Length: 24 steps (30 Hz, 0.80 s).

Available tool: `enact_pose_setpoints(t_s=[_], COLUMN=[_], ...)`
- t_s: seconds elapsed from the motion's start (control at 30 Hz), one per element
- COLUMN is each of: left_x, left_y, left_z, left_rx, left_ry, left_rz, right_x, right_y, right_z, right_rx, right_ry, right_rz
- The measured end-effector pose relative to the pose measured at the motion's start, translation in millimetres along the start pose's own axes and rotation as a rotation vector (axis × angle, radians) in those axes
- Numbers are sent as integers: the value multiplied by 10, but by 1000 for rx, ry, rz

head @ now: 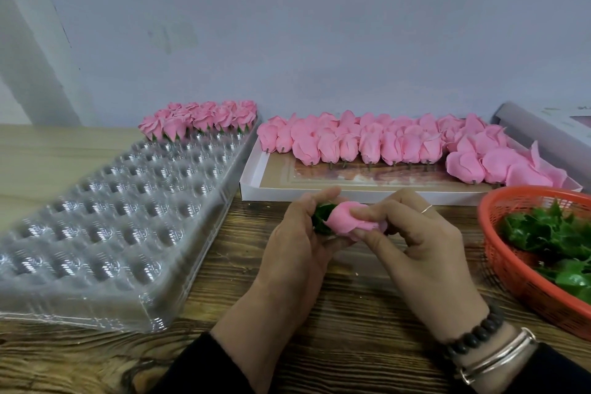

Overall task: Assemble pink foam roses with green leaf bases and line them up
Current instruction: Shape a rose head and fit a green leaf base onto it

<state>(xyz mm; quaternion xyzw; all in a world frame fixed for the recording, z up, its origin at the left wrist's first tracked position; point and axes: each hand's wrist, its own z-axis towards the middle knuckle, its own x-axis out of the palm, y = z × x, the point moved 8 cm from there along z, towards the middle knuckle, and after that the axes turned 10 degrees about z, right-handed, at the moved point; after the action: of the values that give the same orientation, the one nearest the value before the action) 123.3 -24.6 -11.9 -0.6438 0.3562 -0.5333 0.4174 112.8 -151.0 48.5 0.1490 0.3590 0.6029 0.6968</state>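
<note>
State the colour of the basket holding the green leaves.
The basket is orange-red, seen in the head view.

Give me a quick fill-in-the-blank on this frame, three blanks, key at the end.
1. Both hands, left hand and right hand, hold one ____ foam rose between them.
2. The loose green leaf bases lie in an ____ basket.
3. Finished roses stand at the ____ end of the clear plastic tray.

Missing words: pink; orange; far
</note>
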Motion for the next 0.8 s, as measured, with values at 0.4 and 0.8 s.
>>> enact_pose_setpoints(t_s=[0.4, 0.8], left_x=[28, 28], left_y=[-1, 37], left_z=[1, 11], left_rx=[-71, -56], left_ry=[0, 22], left_rz=[-133, -182], right_x=[16, 21], right_y=[92, 70], right_z=[-7, -8], right_rx=[-92, -59], right_ry=[11, 1], right_rz=[-34, 22])
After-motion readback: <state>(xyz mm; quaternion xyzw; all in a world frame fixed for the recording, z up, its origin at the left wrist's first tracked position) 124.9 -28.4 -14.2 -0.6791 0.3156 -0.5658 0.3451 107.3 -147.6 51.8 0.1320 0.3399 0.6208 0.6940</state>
